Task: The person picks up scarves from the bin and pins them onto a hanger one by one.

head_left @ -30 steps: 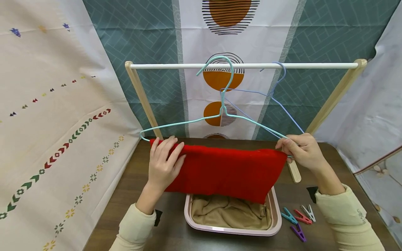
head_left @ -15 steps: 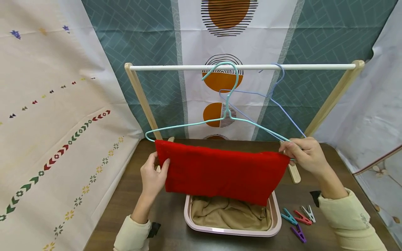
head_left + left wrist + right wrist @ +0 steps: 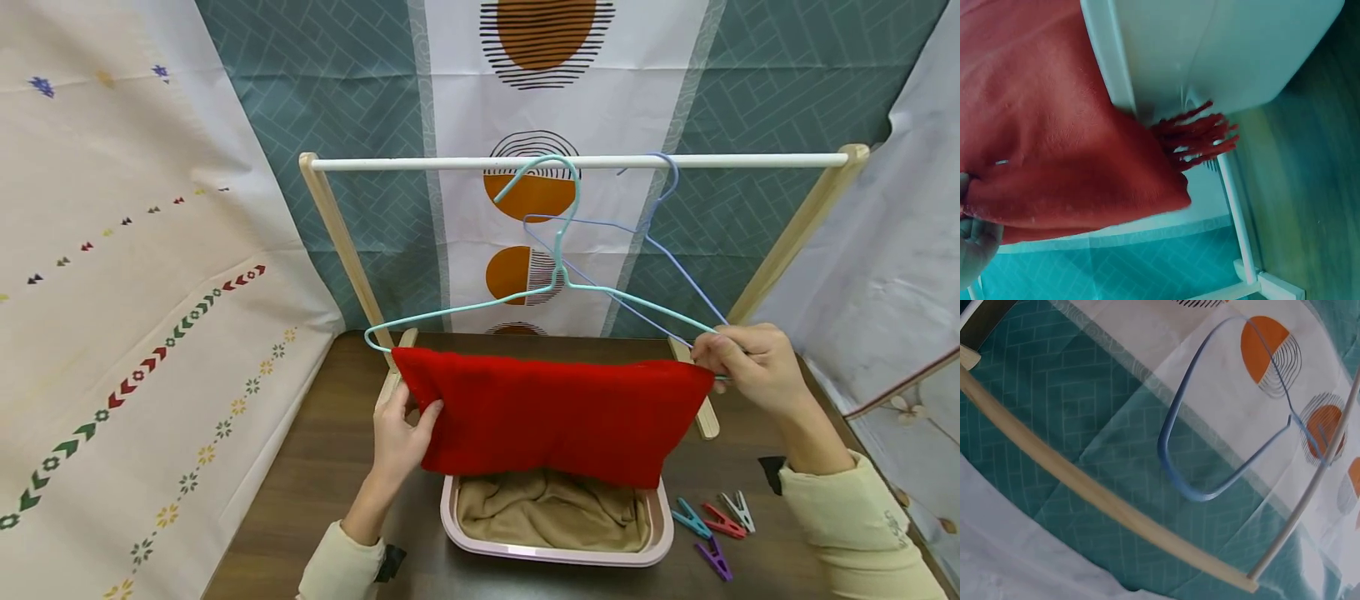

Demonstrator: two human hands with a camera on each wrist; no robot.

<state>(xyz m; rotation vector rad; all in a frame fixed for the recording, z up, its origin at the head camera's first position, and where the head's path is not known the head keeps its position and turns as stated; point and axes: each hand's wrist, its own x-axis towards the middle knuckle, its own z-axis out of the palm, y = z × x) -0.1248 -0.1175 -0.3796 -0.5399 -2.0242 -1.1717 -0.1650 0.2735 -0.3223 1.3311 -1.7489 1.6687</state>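
A folded red scarf (image 3: 555, 421) hangs over the lower bar of a mint-green wire hanger (image 3: 558, 250). My right hand (image 3: 757, 367) grips the hanger by its right end. My left hand (image 3: 402, 437) pinches the scarf's left edge, thumb in front and the other fingers partly hidden behind. In the left wrist view, fringe (image 3: 1200, 134) sticks out from the scarf, and part of the left hand (image 3: 975, 250) shows at its edge. The hanger's hook appears in front of the rack's white rod (image 3: 420, 164); whether they touch, I cannot tell. The right wrist view shows no hand.
A blue wire hanger (image 3: 690, 282) hangs on the rod, right of centre. Below the scarf, a pale pink basin (image 3: 555, 553) holds a brown cloth (image 3: 551, 512). Several clothespins (image 3: 723, 523) lie to its right. Wooden posts (image 3: 347, 258) carry the rod at both ends.
The left hand has gone from lying over the scarf's top left corner to pinching its left edge lower down. Hanger, scarf and right hand have shifted rightward, and the hook has dropped slightly.
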